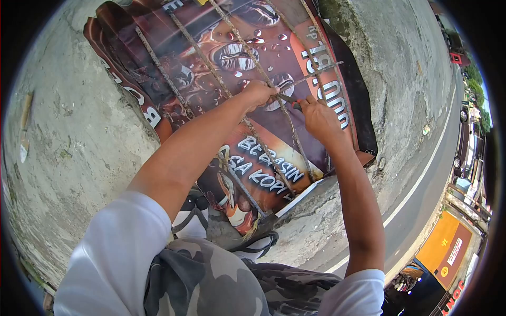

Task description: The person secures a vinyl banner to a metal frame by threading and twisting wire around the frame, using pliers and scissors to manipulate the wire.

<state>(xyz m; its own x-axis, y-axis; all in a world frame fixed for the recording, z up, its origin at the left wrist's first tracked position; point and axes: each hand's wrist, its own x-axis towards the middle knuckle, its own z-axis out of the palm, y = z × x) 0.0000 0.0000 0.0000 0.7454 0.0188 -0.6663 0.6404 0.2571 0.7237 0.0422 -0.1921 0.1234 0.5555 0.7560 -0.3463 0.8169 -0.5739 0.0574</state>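
Rusty steel rebar grid [232, 95] over brown coffee banner [274, 168]; left hand [259, 94] clenches a bar, right hand [316, 117] grips red-handled pliers [291, 101].

Rebar grid [226, 89] over the banner [263, 158] blocks mid-frame, both hands [258, 94] [316, 117] crowd its upper-center crossing; bare concrete [68, 158] at left and road [421, 195] at lower right leave open passing room.

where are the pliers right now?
Head view, upper centre: the pliers sit between the left hand and right hand, at a rusty rebar crossing over the coffee banner.
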